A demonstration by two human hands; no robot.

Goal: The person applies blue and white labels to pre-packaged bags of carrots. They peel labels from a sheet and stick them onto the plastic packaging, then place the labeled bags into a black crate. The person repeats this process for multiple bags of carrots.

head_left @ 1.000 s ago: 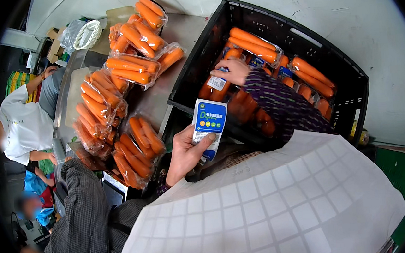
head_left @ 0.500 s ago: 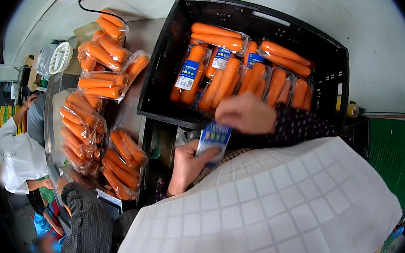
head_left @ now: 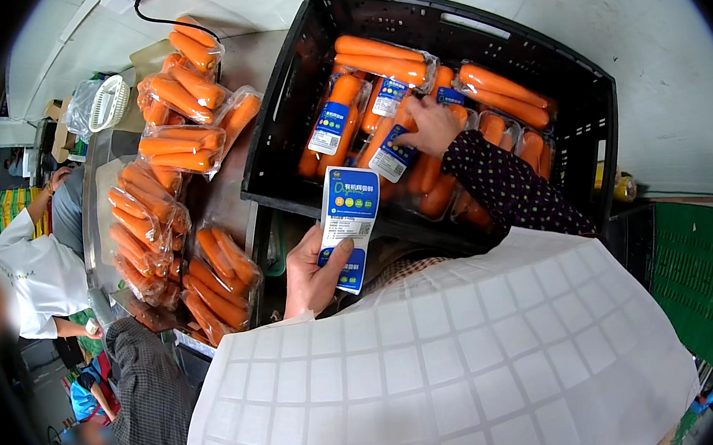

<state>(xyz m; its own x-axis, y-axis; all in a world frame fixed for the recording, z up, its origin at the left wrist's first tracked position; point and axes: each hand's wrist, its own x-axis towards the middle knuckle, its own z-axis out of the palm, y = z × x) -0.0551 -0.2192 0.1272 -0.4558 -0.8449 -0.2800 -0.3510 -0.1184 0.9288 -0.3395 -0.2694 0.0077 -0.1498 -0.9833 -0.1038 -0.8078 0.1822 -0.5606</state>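
Observation:
My left hand (head_left: 313, 270) is closed on a strip of blue and white labels (head_left: 348, 227), thumb in front, just outside the near edge of a black plastic crate (head_left: 282, 191). Inside the crate, my right hand (head_left: 435, 126) has its bent fingers and thumb on a clear bag of carrots (head_left: 383, 140). A blue and white label (head_left: 390, 155) lies on that bag beside the thumb. Another labelled bag of carrots (head_left: 333, 123) is to its left. Several more bags lie around it, some with labels, and my right hand and sleeve partly cover those on the near side.
Bagged carrots (head_left: 185, 157) are heaped on a metal table (head_left: 245, 67) left of the crate. A white basket (head_left: 108, 102) stands at its far left. Co-workers, one in a white shirt (head_left: 33, 259), are at the left. A white gridded apron (head_left: 436, 359) covers my front; a green crate (head_left: 700, 277) stands right.
My right hand has moved from the labels into the crate, onto a bag of carrots. That bag now bears a label. My left hand has turned the label strip more upright.

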